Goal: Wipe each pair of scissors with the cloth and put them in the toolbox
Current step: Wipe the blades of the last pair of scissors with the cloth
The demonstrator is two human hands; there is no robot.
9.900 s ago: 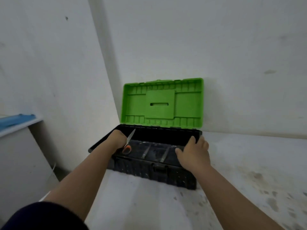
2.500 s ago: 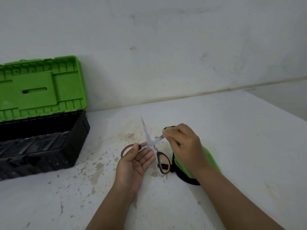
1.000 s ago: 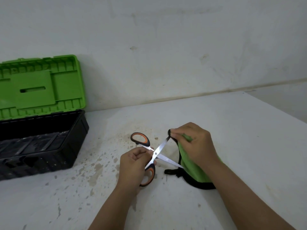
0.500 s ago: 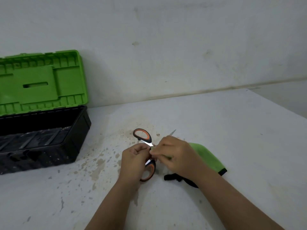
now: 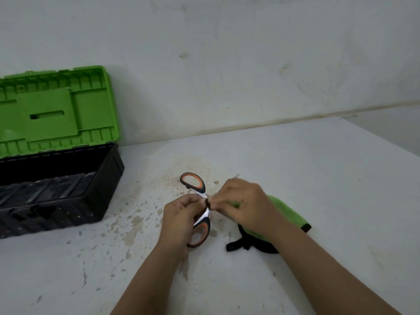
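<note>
My left hand point(image 5: 181, 214) grips a pair of scissors point(image 5: 197, 208) with black-and-orange handles at its pivot, handles spread apart above the table. My right hand point(image 5: 244, 204) pinches a green cloth with black trim point(image 5: 285, 212) against the blades right beside the pivot. The blades are almost fully hidden under my right hand and the cloth; only a blurred tip shows beyond my knuckles. The rest of the cloth trails onto the table under my right wrist. The toolbox point(image 5: 106, 178), black with an upright green lid point(image 5: 54, 110), stands open at the left.
The white, stained table point(image 5: 295, 167) meets a white wall at the back. Its right edge runs diagonally at the far right. The toolbox interior shows black dividers.
Over the last second my right hand slid the cloth along the blades from their tips to the pivot, beside my left hand. The scissors stayed in my left hand.
</note>
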